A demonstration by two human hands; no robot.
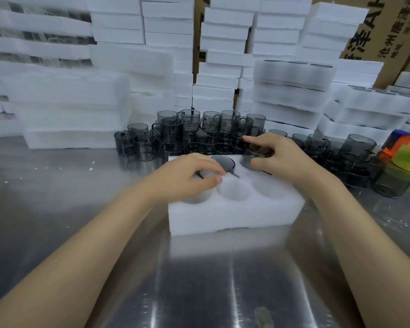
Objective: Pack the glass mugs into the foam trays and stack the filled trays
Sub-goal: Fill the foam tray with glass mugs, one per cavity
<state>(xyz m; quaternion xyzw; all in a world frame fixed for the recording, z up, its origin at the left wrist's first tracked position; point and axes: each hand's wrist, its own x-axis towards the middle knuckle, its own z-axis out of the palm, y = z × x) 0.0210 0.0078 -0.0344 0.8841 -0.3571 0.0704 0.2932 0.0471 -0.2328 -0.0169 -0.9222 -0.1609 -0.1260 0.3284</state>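
A: Checked foam tray. Orientation?
B: Found flat on worktop, straight ahead between both forearms. Noted long axis left to right, right end skewed slightly away, cavities facing up in two rows of three.
A: Recorded any mugs in it?
B: Logged seated mug in rear middle cavity, upright, mouth up. Logged held mug at rear right cavity, also upright; could not judge depth of seating through blur.
A: Hand pose?
B: Saw right hand palm down, fingers curled over rim of held mug, grasping it. Saw left hand palm down over left-hand cavities, fingers curled, thumb at edge of front middle cavity. Could not tell whether grasping anything.
A: Surroundings?
B: Noted loose mugs massed just behind foam tray, foam stacks behind those.
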